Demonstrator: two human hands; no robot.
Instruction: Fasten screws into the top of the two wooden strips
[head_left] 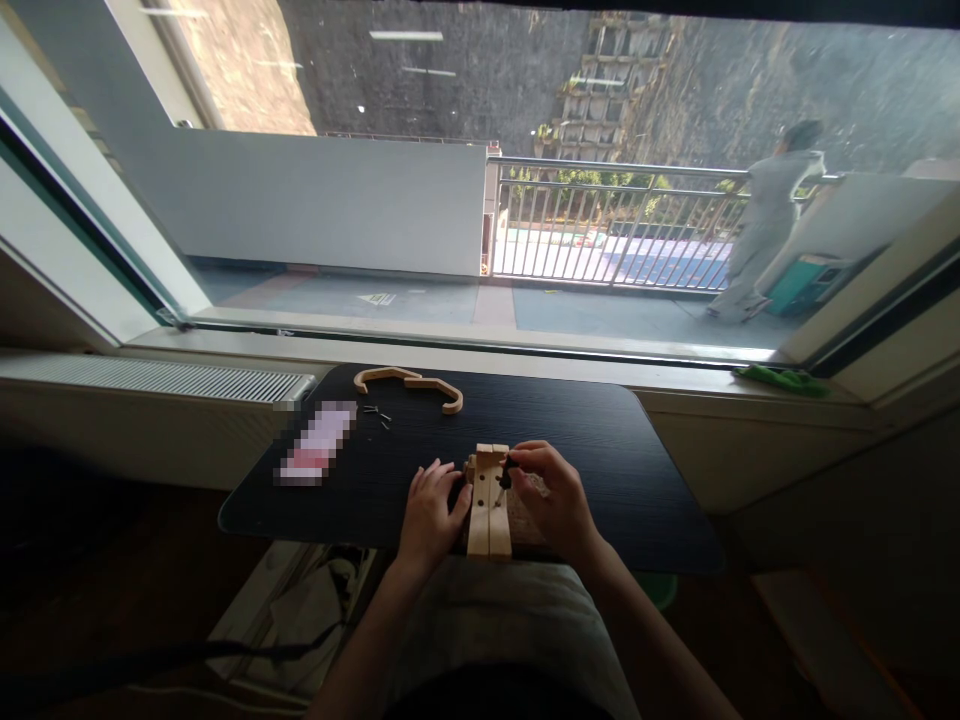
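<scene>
A light wooden piece (480,520), made of two narrow boards side by side with dark round holes, lies near the table's front edge. My right hand (559,490) is closed around the black handle of a small screwdriver (506,472). Its shaft slants down to a spot on the right-hand board; I cannot make out the screw head. My left hand (433,508) rests at the left side of the wooden piece, fingers stretched out and thumb close against its edge. A brown, rough-looking block (529,512) shows partly under my right hand.
On the dark table (615,440), two curved wooden hooks (442,388) lie at the back, with several loose screws (385,417) nearby. A blurred pink sheet or packet (319,445) lies at left. Beyond stand a radiator (165,375) and a window; a person (772,220) is outside.
</scene>
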